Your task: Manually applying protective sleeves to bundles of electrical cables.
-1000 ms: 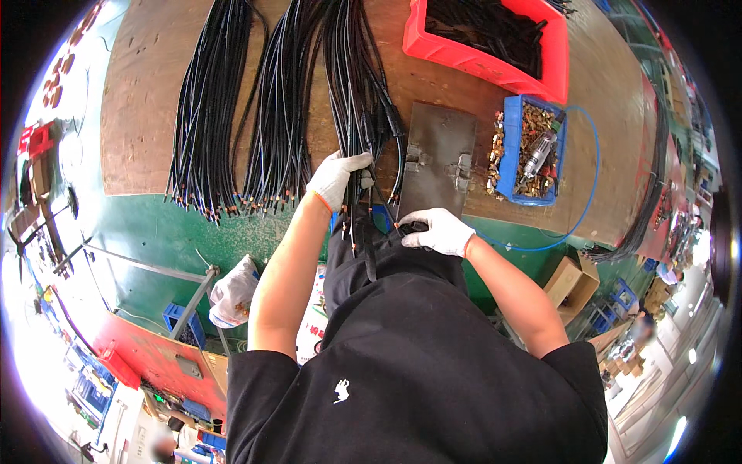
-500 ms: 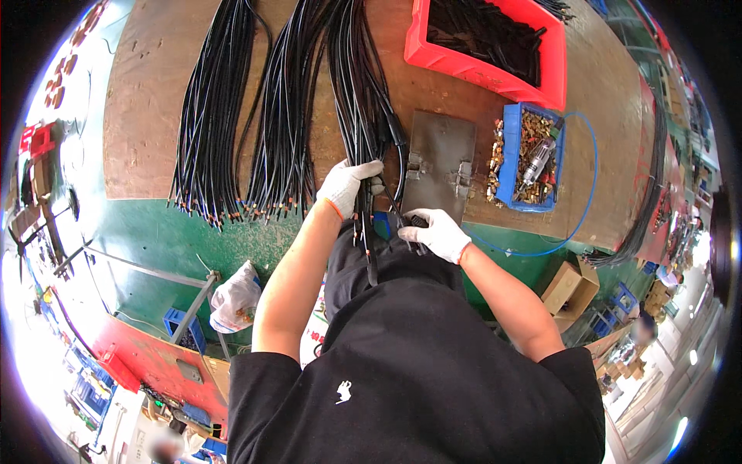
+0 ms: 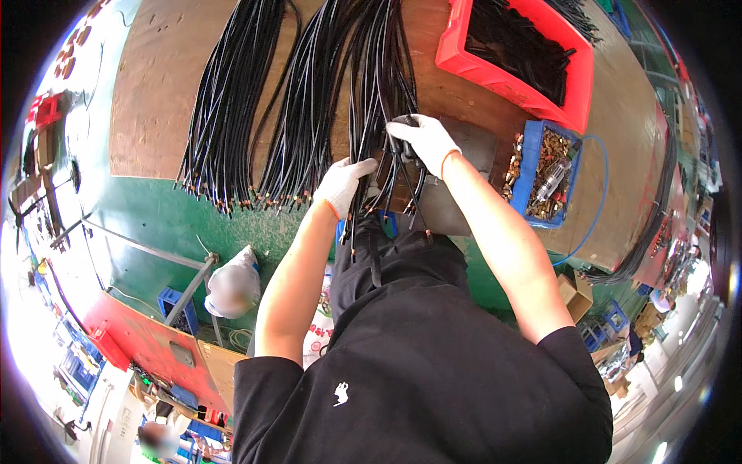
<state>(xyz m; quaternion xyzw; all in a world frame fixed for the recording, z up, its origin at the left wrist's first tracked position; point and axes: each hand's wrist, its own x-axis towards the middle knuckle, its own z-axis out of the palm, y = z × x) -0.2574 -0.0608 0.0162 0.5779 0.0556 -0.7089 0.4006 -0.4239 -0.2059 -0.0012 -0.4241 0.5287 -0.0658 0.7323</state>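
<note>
Both my hands wear white gloves and work on the rightmost bundle of black cables [image 3: 379, 69], whose ends hang over the table's near edge. My left hand [image 3: 340, 185] is closed around the bundle near its lower ends. Higher up and to the right, my right hand [image 3: 425, 143] has its fingers closed on black cables at the bundle's right side; its fingertips are partly hidden. Two more bundles, a left one [image 3: 236, 100] and a middle one [image 3: 305, 116], lie on the wooden table [image 3: 151, 116] with bare copper-coloured tips toward me.
A red bin [image 3: 452, 50] of black sleeve-like pieces stands at the far right. Nearer is a blue bin [image 3: 529, 158] of small brass-coloured fittings, with a clear-bodied tool [image 3: 553, 182] on top and a blue hose [image 3: 601, 209] beside it. A dark metal plate [image 3: 471, 158] lies right of my hands.
My right hand has moved up and away from my lap, along the right side of the bundle. My left hand keeps its hold. The whole view has shifted slightly.
</note>
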